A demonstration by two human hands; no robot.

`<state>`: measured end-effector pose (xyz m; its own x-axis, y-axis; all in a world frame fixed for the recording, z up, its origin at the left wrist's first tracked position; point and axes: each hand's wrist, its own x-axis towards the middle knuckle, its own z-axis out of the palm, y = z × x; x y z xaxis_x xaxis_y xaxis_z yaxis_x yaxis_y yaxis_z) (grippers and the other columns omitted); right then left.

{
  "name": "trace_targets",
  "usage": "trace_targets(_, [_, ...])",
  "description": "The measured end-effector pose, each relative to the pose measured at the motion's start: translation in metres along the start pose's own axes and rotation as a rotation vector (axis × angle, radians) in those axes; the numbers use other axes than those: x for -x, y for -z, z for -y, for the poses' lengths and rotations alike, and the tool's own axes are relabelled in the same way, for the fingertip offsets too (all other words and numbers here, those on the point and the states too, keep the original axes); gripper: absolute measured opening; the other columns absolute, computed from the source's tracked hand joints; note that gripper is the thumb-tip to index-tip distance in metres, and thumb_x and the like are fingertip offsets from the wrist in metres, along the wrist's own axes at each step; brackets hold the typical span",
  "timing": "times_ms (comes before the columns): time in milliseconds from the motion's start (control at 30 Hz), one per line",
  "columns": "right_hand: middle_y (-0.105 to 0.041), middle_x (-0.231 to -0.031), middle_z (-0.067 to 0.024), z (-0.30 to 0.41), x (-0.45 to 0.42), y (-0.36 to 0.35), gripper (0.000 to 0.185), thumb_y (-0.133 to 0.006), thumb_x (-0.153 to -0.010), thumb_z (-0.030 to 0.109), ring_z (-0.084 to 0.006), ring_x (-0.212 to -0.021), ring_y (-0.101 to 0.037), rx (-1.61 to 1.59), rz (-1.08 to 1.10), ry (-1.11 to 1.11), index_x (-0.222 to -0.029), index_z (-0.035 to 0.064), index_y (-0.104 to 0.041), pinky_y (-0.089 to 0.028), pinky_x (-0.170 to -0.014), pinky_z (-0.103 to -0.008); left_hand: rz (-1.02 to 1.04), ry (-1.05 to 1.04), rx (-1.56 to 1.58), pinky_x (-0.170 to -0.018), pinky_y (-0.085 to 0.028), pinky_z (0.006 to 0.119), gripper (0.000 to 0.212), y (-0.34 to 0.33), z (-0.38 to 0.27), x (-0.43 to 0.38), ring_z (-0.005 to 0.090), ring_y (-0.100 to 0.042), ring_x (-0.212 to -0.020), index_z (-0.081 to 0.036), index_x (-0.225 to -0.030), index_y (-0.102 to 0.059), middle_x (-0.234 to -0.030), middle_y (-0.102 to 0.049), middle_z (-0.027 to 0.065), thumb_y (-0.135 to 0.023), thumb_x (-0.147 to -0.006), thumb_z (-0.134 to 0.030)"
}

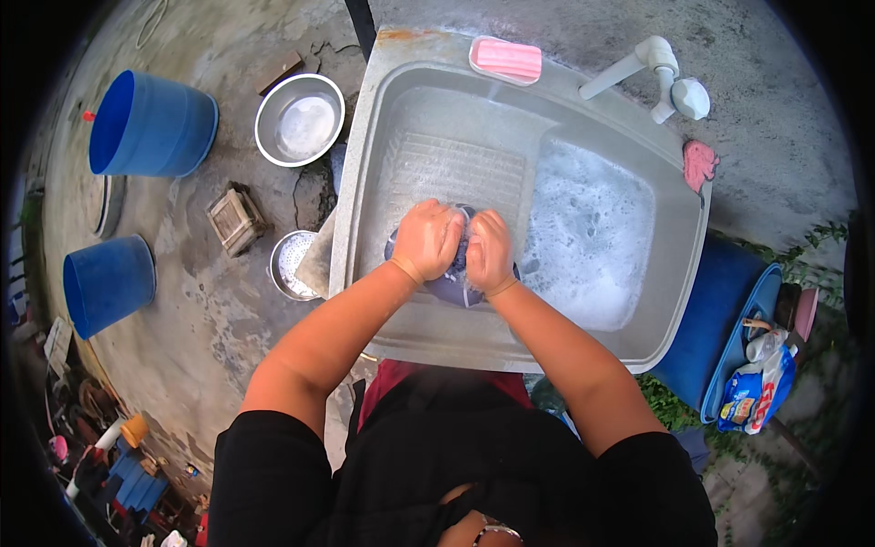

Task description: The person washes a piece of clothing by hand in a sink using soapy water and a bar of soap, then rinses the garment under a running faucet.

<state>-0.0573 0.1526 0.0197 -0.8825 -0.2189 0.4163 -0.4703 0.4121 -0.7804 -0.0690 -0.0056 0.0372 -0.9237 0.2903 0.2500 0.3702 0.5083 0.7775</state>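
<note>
Bunched under my two hands is a wet dark blue cloth, with some suds on it. My left hand grips its left part, fingers curled in. Close beside it, my right hand is closed on the right part, knuckles up. The cloth lies at the near end of the ribbed washboard moulded into a grey laundry sink. To the right of the board, the sink's basin holds foamy water. Much of the cloth is hidden beneath my fingers.
A pink soap bar sits in a dish on the far rim. Beyond it rises a white pipe tap; a pink rag hangs at the right corner. Metal basin, blue buckets and wooden block stand left; a blue barrel, right.
</note>
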Motion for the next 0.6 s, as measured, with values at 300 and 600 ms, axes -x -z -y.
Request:
trace_targets(300, [-0.056,-0.072,-0.016,-0.015,-0.01,0.0,0.01,-0.05,-0.074,0.007,-0.0377,-0.071,-0.056,-0.057,-0.093,-0.097,-0.081,0.0036,-0.057,-0.047,-0.063,-0.0464,0.031,0.185,-0.118,-0.07,-0.048,0.051,0.037,-0.005,0.004,-0.019,0.0428,-0.061,-0.079,-0.006,-0.075,-0.062,-0.079,-0.065,0.0193,-0.044,-0.1,-0.027])
trace_targets(600, [-0.063,-0.089,-0.0073,0.022,0.009,-0.004,0.009,-0.058,-0.082,0.012,-0.0326,-0.089,-0.057,0.156,-0.267,-0.178,-0.091,0.0089,-0.058,-0.043,-0.081,-0.0475,-0.086,0.186,-0.484,-0.082,-0.047,0.05,0.034,-0.001,-0.014,-0.001,0.0353,-0.063,-0.09,-0.009,-0.086,-0.068,-0.087,-0.069,0.0125,-0.045,-0.101,-0.029])
